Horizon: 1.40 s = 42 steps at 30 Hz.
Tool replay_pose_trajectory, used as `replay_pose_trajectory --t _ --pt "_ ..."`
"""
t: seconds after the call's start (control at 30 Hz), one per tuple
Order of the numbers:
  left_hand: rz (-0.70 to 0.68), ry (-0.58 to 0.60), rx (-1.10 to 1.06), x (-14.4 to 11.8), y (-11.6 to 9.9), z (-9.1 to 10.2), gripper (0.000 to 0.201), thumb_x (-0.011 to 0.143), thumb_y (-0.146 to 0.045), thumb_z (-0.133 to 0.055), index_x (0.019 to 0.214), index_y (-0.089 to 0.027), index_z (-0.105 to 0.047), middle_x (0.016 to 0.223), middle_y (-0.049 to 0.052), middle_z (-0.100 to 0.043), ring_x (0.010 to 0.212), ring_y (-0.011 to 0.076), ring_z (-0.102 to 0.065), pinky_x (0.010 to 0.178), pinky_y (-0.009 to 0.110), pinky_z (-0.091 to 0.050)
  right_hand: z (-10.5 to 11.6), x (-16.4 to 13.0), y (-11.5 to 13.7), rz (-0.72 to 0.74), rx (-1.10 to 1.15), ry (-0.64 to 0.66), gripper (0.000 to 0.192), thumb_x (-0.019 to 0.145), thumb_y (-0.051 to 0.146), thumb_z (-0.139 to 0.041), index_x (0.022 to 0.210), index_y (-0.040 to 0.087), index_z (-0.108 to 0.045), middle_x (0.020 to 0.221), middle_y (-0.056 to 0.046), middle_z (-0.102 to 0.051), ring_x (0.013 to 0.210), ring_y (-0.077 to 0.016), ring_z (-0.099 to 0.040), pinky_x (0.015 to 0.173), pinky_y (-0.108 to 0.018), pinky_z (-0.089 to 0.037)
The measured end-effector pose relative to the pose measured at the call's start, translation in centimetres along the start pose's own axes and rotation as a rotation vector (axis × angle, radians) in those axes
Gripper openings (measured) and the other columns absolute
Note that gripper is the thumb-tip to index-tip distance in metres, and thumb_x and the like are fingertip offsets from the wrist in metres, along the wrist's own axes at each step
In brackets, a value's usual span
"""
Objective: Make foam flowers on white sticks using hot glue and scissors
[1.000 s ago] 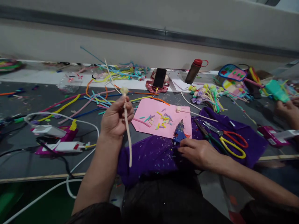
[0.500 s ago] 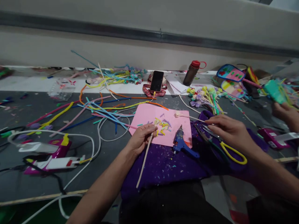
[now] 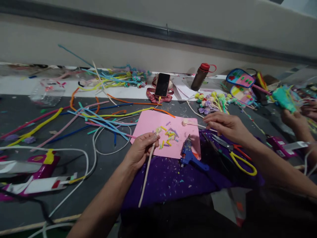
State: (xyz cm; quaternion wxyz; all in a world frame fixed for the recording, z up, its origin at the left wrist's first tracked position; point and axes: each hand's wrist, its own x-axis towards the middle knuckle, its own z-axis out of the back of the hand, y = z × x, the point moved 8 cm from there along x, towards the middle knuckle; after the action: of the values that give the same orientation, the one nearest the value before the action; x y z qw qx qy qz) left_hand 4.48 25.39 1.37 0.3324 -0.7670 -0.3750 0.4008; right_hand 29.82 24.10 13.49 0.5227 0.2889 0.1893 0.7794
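My left hand (image 3: 139,151) grips a long cream pipe cleaner (image 3: 146,173) near its top, at the left edge of a pink paper sheet (image 3: 151,122). Its tip rests by several short coloured cut pieces (image 3: 168,135) on the sheet. My right hand (image 3: 226,125) pinches the stem of a second cream pipe cleaner (image 3: 190,123) that lies across the sheet's far right corner. A blue glue gun (image 3: 189,154) lies between my hands on a purple cloth (image 3: 168,180).
Scissors with red and yellow handles (image 3: 239,158) lie under my right wrist. Loose coloured pipe cleaners (image 3: 99,115) cover the grey table to the left. A phone (image 3: 162,85), a bottle (image 3: 198,76) and finished flowers (image 3: 214,100) stand behind. Another person's hands (image 3: 294,115) work at the right.
My left hand came down from mid-air and set the cream pipe cleaner's tip on the pink sheet. My right hand left the glue gun and reached forward to the second cream stem.
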Motion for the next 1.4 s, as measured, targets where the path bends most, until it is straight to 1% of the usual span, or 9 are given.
replay_pose_trajectory --t 0.13,0.27,0.37,0.5,0.67,0.77,0.97,1.2,1.4 --pt "0.011 0.027 0.041 0.2 0.3 -0.2 0.019 0.069 -0.03 -0.066 0.073 -0.012 -0.059 0.054 -0.003 -0.054 0.035 0.0001 -0.034 0.032 0.012 -0.021 -0.1 -0.5 -1.3 -0.142 0.158 -0.025 0.021 0.083 0.032 -0.051 0.093 0.021 -0.066 0.096 -0.006 -0.063 0.061 -0.0121 -0.057 0.044 -0.023 -0.044" --pt "0.007 0.032 0.054 0.5 0.5 0.0 0.017 0.07 -0.028 -0.066 0.072 -0.013 -0.058 0.055 -0.003 -0.054 0.038 0.0013 -0.038 0.034 0.012 -0.025 -1.0 -0.4 -2.0 -0.195 0.23 0.008 0.023 0.082 0.033 -0.052 0.093 0.019 -0.066 0.08 -0.004 -0.063 0.05 -0.0091 -0.052 0.041 -0.022 -0.041" --pt "-0.056 -0.02 0.032 0.6 -0.2 0.5 0.015 0.07 -0.026 -0.066 0.072 -0.013 -0.06 0.054 -0.003 -0.054 0.042 0.0026 -0.044 0.038 0.011 -0.031 -1.4 -0.2 -1.6 -0.171 0.249 0.056 0.023 0.082 0.033 -0.052 0.093 0.018 -0.066 0.082 -0.005 -0.063 0.051 -0.0087 -0.052 0.041 -0.021 -0.04" --pt "-0.168 -0.016 -0.062 0.1 -1.5 0.5 0.014 0.068 -0.024 -0.068 0.07 -0.013 -0.06 0.062 -0.001 -0.059 0.054 0.0056 -0.053 0.049 0.013 -0.041 -1.9 -0.1 -0.4 -0.155 0.302 0.091 0.021 0.083 0.031 -0.052 0.092 0.018 -0.066 0.086 -0.006 -0.063 0.057 -0.0096 -0.055 0.042 -0.02 -0.04" --pt "-0.156 0.056 -0.118 -0.7 -1.5 -0.5 0.02 0.066 -0.029 -0.069 0.074 -0.013 -0.061 0.076 0.005 -0.067 0.055 0.0096 -0.057 0.042 0.016 -0.041 -2.7 0.7 2.3 -0.122 0.389 0.115 0.02 0.082 0.03 -0.053 0.091 0.018 -0.067 0.087 -0.006 -0.064 0.061 -0.0094 -0.058 0.044 -0.019 -0.041" --pt "-0.165 0.096 -0.167 -1.1 -1.5 -1.1 0.018 0.069 -0.028 -0.067 0.075 -0.014 -0.059 0.081 0.006 -0.069 0.052 0.0084 -0.056 0.042 0.015 -0.04 -3.4 1.3 3.5 -0.155 0.462 0.119 0.018 0.082 0.028 -0.055 0.089 0.017 -0.067 0.077 -0.004 -0.064 0.055 -0.0079 -0.057 0.043 -0.018 -0.04" --pt "-0.134 0.171 -0.24 -1.4 -0.8 -2.0 0.013 0.074 -0.023 -0.063 0.07 -0.012 -0.057 0.101 0.01 -0.066 0.055 0.0061 -0.057 0.049 0.017 -0.044 -7.7 2.0 6.1 -0.197 0.712 0.25 0.019 0.08 0.031 -0.057 0.086 0.016 -0.067 0.075 -0.003 -0.065 0.058 -0.01 -0.059 0.04 -0.017 -0.043" --pt "-0.103 0.15 -0.273 -1.4 -0.1 -2.1 0.019 0.067 -0.028 -0.069 0.076 -0.015 -0.058 0.074 0.002 -0.067 0.052 0.0112 -0.062 0.046 0.018 -0.046 -11.4 3.4 9.8 -0.1 0.826 0.325 0.018 0.081 0.026 -0.055 0.087 0.015 -0.067 0.077 -0.005 -0.065 0.07 -0.0141 -0.062 0.048 -0.02 -0.047" --pt "-0.09 0.124 -0.186 -1.6 -0.3 -1.6 0.021 0.07 -0.03 -0.067 0.082 -0.015 -0.057 0.069 0.003 -0.066 0.055 0.0113 -0.063 0.041 0.015 -0.043 -10.0 3.9 8.6 -0.116 0.804 0.216 0.017 0.08 0.028 -0.057 0.085 0.017 -0.068 0.078 -0.004 -0.066 0.068 -0.0129 -0.062 0.049 -0.02 -0.046"
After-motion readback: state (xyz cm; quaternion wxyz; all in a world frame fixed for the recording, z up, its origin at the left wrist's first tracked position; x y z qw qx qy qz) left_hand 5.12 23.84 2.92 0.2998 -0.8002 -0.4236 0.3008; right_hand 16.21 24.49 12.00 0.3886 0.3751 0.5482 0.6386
